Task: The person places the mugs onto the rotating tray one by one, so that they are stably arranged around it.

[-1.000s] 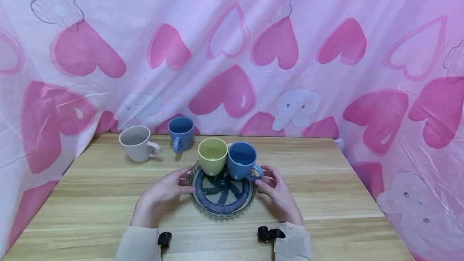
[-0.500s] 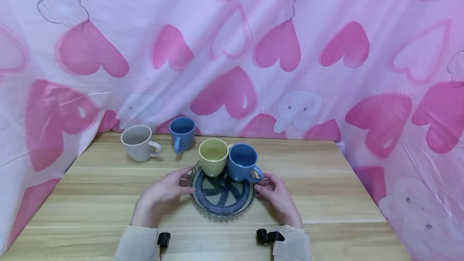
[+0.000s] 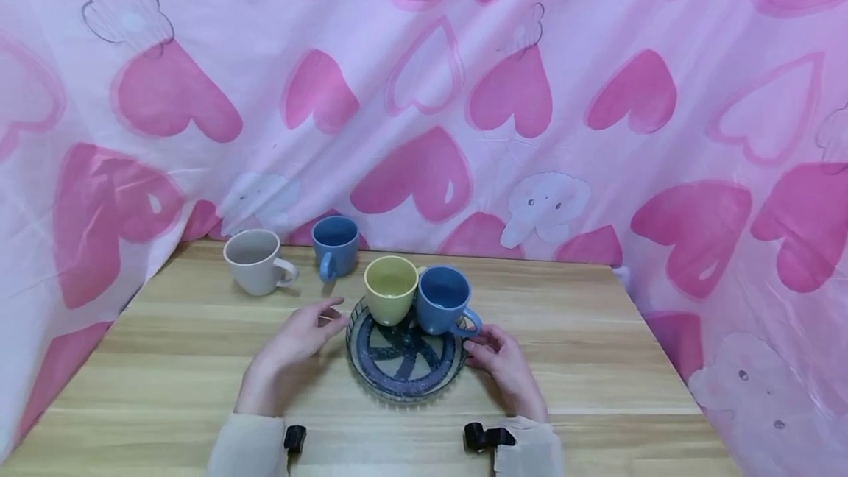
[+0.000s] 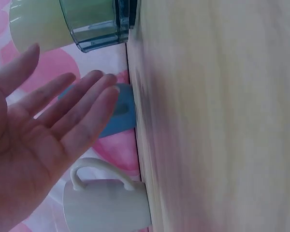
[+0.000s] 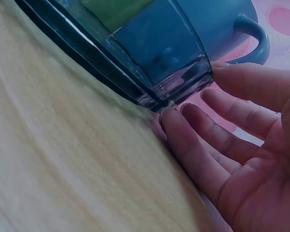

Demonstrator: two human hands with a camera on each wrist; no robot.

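Note:
A round glass plate [image 3: 405,377] with a dark swirl pattern rests on the wooden table. A yellow mug [image 3: 391,293] and a blue mug [image 3: 442,300] stand upright, side by side, on its far part. My left hand [image 3: 301,337] is just off the plate's left side, its fingers extended and holding nothing; the left wrist view shows a gap between that hand [image 4: 53,125] and the glass. My right hand [image 3: 503,359] holds the plate's right edge, below the blue mug's handle. Seen from the right wrist, its thumb and fingertips [image 5: 171,118] touch the glass rim and base.
A whitish mug [image 3: 257,263] and a second blue mug [image 3: 336,247] stand at the table's back left, handles turned right and forward. Behind the table [image 3: 596,359] hangs a pink heart-print cloth [image 3: 411,175].
My left hand has let go of the plate and drawn slightly left. The right hand keeps its place at the right edge. Plate and mugs stay put; the head view shifts slightly.

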